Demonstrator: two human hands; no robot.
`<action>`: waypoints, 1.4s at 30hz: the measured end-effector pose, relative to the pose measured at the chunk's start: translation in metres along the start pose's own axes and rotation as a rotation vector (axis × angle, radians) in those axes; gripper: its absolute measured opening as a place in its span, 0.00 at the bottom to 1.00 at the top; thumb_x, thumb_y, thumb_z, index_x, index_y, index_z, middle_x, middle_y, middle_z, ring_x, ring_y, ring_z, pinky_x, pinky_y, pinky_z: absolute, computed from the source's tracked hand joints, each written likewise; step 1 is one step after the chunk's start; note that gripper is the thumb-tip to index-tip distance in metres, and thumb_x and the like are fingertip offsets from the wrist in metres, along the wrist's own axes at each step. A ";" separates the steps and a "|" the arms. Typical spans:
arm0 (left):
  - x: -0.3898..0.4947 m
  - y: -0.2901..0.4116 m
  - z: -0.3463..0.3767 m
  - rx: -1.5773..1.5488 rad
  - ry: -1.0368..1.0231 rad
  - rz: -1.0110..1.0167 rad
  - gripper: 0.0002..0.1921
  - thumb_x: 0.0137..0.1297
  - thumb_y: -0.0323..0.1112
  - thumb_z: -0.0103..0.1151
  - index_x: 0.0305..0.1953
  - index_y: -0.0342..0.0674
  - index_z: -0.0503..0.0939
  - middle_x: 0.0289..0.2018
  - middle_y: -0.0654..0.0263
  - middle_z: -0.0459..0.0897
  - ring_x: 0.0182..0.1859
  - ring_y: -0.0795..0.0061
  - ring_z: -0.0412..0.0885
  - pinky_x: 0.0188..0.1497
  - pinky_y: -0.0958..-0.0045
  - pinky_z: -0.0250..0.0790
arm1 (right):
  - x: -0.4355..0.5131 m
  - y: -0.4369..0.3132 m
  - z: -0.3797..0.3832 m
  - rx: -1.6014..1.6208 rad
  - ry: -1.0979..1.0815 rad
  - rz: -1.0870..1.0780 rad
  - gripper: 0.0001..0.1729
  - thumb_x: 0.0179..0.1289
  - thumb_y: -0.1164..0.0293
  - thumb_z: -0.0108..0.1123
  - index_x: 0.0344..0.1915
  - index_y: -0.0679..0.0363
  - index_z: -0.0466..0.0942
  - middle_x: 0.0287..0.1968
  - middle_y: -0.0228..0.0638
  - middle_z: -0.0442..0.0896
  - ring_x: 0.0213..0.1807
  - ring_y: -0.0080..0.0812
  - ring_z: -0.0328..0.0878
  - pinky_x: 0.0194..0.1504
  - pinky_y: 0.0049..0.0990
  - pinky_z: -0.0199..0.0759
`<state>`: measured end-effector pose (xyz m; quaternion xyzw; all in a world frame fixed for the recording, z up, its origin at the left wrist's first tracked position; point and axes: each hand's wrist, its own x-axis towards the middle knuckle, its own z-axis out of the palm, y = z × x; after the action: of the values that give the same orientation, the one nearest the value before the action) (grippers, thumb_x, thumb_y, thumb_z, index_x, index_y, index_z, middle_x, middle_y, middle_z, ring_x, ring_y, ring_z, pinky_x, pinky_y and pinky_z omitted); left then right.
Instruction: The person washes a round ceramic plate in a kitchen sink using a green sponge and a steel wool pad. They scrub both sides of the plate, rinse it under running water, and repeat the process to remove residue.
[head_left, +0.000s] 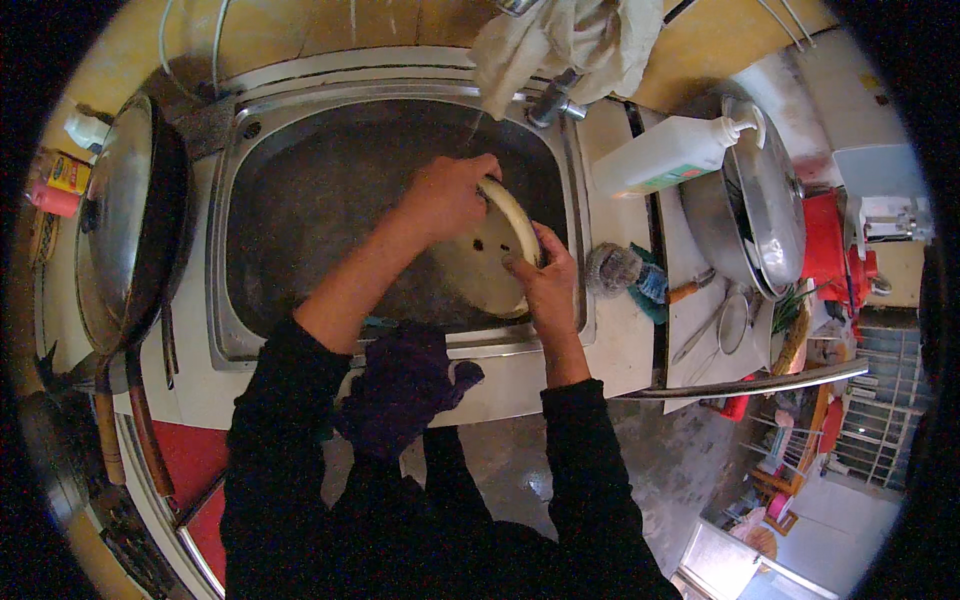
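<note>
Over the steel sink (315, 225), my left hand (450, 196) grips the upper end of a pale curved object (516, 214). My right hand (551, 281) holds its lower end, with the thumb on the near side and the fingers behind. Whether this is a thick rim or a separate long piece, I cannot tell. Just below and left of it shows a pale, rounded, dish-like surface (487, 281) with two dark spots. Its left side fades into the grey of the sink. The left fingertips are partly hidden.
A faucet (551, 105) with a draped cloth (570, 45) stands behind the sink. To the right are a white pump bottle (667, 157), a scouring pad (613, 268), a knife (690, 286), a strainer (733, 322) and a lidded pot (750, 202). A lidded wok (131, 225) stands left.
</note>
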<state>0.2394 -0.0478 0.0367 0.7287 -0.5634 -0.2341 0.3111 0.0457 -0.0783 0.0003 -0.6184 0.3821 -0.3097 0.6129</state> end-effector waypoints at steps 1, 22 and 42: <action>-0.002 -0.002 0.002 -0.020 0.017 -0.006 0.20 0.47 0.25 0.53 0.45 0.47 0.77 0.36 0.54 0.83 0.42 0.49 0.80 0.45 0.56 0.72 | 0.003 0.004 0.002 -0.011 -0.013 -0.009 0.29 0.46 0.83 0.59 0.53 0.67 0.72 0.45 0.36 0.79 0.44 0.27 0.77 0.49 0.25 0.71; -0.011 -0.022 0.048 0.160 0.505 0.449 0.14 0.45 0.25 0.59 0.38 0.40 0.77 0.37 0.56 0.78 0.46 0.56 0.76 0.50 0.62 0.71 | 0.032 0.004 0.016 -0.385 -0.145 0.019 0.27 0.47 0.79 0.61 0.52 0.68 0.74 0.39 0.43 0.82 0.37 0.31 0.78 0.42 0.29 0.71; 0.003 0.002 0.045 -0.028 0.443 0.228 0.08 0.46 0.22 0.55 0.31 0.39 0.73 0.30 0.54 0.77 0.38 0.50 0.78 0.40 0.56 0.71 | 0.021 0.003 0.009 -0.010 -0.089 0.088 0.23 0.48 0.80 0.58 0.49 0.67 0.75 0.39 0.36 0.81 0.36 0.26 0.77 0.38 0.24 0.71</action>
<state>0.2073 -0.0601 0.0070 0.6895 -0.5568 -0.0399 0.4615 0.0635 -0.0913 -0.0044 -0.6171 0.3831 -0.2526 0.6392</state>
